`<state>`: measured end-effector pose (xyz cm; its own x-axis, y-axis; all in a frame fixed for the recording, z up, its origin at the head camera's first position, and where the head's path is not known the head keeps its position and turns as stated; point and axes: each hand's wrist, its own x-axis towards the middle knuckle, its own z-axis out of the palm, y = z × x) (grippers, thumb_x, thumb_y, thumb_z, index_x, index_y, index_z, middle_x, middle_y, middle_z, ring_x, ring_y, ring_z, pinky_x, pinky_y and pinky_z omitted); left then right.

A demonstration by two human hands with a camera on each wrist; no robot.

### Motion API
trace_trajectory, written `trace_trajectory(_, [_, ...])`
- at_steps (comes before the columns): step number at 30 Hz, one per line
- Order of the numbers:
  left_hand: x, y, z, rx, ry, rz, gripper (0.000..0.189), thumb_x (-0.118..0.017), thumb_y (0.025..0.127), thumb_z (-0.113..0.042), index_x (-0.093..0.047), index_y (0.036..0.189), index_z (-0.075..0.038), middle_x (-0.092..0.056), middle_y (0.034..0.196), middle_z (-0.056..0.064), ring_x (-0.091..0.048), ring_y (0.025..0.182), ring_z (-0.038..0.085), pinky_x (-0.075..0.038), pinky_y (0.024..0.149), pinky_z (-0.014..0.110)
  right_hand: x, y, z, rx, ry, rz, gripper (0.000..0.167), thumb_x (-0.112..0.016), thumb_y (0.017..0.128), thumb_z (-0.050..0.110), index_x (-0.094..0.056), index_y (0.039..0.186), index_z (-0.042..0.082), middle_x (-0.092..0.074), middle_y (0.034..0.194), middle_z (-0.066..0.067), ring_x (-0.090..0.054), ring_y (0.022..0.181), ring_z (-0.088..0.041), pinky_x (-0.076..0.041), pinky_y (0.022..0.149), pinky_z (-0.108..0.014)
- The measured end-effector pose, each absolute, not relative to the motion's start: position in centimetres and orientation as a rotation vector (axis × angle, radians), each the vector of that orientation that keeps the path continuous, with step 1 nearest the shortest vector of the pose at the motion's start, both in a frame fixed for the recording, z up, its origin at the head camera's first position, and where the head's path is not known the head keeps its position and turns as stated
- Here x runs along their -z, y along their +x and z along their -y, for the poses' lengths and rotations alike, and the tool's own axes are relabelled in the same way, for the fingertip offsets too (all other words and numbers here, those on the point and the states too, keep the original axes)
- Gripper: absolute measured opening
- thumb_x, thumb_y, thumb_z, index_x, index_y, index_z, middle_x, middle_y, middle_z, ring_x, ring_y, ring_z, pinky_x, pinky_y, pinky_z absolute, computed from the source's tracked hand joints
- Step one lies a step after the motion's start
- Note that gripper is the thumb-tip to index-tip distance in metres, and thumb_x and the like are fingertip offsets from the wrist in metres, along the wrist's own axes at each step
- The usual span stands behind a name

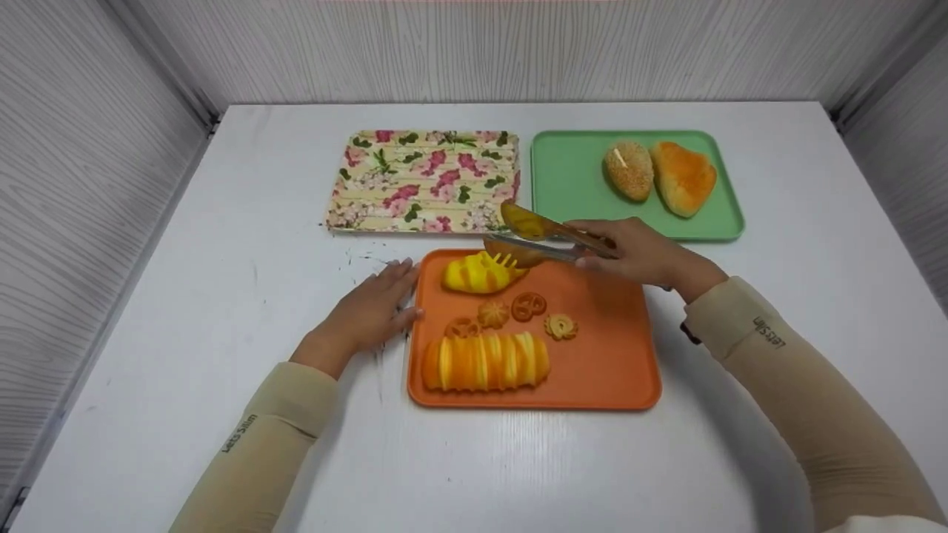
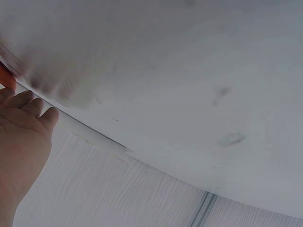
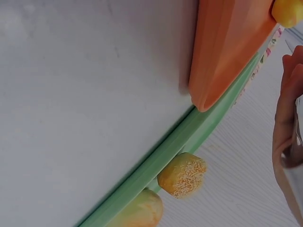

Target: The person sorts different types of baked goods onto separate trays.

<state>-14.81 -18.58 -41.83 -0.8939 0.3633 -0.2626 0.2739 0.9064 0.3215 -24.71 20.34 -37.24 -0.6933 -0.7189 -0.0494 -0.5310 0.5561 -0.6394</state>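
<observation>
Here, the right hand (image 1: 635,250) grips the tongs (image 1: 552,226), their parted tips pointing left near the bun (image 1: 474,275), which lies long side crosswise in the orange tray's (image 1: 603,355) far left corner, nearer the left hand (image 1: 374,307), its fingers loosely extended.

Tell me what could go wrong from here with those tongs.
The tongs in the right hand stand open at the yellow bread; an off-centre pinch might let it slip.

The cookies lie close by, so a low sweep could knock them about.

The left hand is at the edge of the orange tray; a push there might slide it and spoil the aim.
</observation>
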Motion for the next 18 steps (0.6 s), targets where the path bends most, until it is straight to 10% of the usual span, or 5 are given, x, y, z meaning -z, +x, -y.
trace_trajectory(18, [41.78,-14.73,18.49,-0.402,0.483,-2.764,0.073,-0.043,0.099,-0.047,-0.013,0.154,-0.010,-0.013,0.158,0.009,-0.006,0.144,0.025,-0.009,0.115,0.043,37.69,-24.93,-20.25,0.792,-1.223,-2.369,0.062,-0.063,0.091,0.040,-0.041,0.146,0.023,-0.065,0.116,-0.011,-0.064,0.078,-0.017,-0.052,0.071,-0.039])
